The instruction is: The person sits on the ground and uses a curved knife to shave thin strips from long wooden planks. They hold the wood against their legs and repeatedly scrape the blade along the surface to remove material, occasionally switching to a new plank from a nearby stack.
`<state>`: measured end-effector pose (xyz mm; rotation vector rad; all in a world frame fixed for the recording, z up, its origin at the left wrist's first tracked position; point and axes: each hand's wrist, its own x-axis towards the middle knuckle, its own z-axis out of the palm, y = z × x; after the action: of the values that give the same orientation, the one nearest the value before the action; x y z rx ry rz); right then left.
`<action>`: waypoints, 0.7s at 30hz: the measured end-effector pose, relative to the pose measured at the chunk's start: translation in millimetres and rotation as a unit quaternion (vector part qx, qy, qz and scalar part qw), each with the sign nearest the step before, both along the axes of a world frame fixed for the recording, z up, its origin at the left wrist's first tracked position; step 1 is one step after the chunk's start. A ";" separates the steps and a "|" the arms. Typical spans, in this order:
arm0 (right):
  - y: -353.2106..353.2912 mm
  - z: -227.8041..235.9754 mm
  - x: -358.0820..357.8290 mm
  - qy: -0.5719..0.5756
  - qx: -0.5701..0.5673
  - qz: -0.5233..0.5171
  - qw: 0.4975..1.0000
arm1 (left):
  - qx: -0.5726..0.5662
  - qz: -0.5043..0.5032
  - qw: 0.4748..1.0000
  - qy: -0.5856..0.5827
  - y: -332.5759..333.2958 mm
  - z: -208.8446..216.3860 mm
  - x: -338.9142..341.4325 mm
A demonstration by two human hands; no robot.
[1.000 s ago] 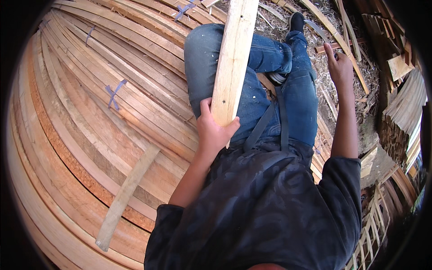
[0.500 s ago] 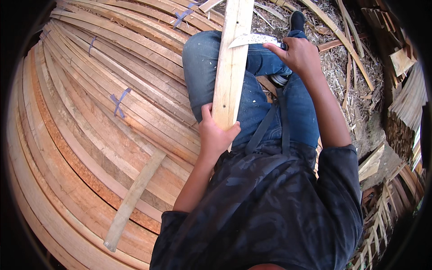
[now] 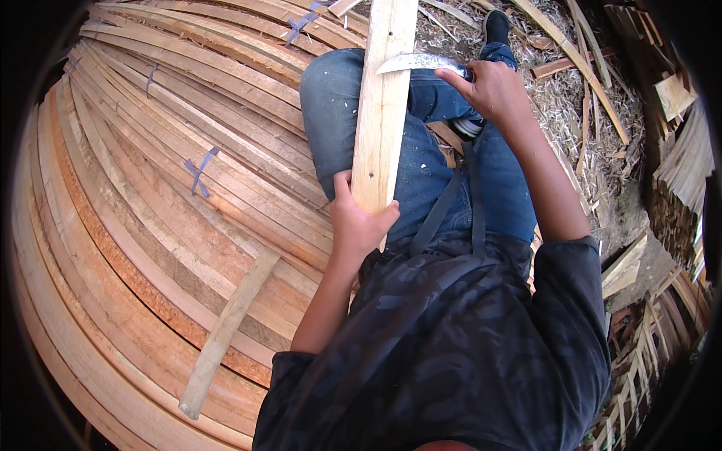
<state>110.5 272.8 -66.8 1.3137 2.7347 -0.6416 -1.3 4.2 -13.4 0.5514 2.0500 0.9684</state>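
Note:
A long pale wooden plank (image 3: 382,128) lies lengthwise over my thighs, its far end running out past the top of the view. My left hand (image 3: 360,216) grips its near end, thumb on one edge and fingers on the other. In my right hand (image 3: 492,89) is a knife (image 3: 421,62) with a curved blade and a dark handle. The blade reaches leftward across the plank's upper face; whether its edge touches the wood I cannot tell. Two small dark spots mark the plank.
Stacked wooden strips (image 3: 180,173) fill the left side, some tied with purple bands (image 3: 199,173). A short loose stick (image 3: 229,331) rests across them. Wood shavings (image 3: 560,113) and long offcuts cover the ground at right, beside a pile of scrap slats (image 3: 681,173).
The plank and the knife appear slightly further left, and the view has shifted a little. Both hands keep their holds.

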 end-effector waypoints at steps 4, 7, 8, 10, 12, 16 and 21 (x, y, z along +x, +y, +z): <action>-44.3 25.8 -2.2 0.049 0.006 0.175 0.983 | 0.006 -0.025 0.999 0.021 -1.2 0.9 -3.0; -3.0 9.1 -14.4 0.037 0.061 0.053 0.996 | -0.011 -0.019 1.000 0.012 -0.2 1.1 -5.0; 25.1 -11.2 -10.5 0.038 0.027 -0.041 0.998 | -0.018 -0.010 1.000 0.000 0.0 2.7 -2.4; 64.3 -33.5 13.5 0.048 0.028 -0.150 0.987 | 0.006 -0.015 1.000 -0.001 -2.9 0.7 -1.0; 72.4 -41.6 32.2 0.048 0.075 -0.165 0.982 | 0.037 -0.017 0.999 -0.020 -5.6 -4.1 -7.4; 10.2 -10.2 35.3 0.035 -0.080 -0.094 0.992 | 0.091 -0.025 0.989 -0.111 -14.9 -14.3 -24.9; -68.9 -5.7 25.6 0.149 -0.186 -0.087 0.967 | 0.063 0.017 0.935 -0.349 -12.5 1.0 -48.1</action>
<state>136.1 203.9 -72.5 1.4658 2.5351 -1.3944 -49.5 -8.3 -12.4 0.1855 1.3698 1.1226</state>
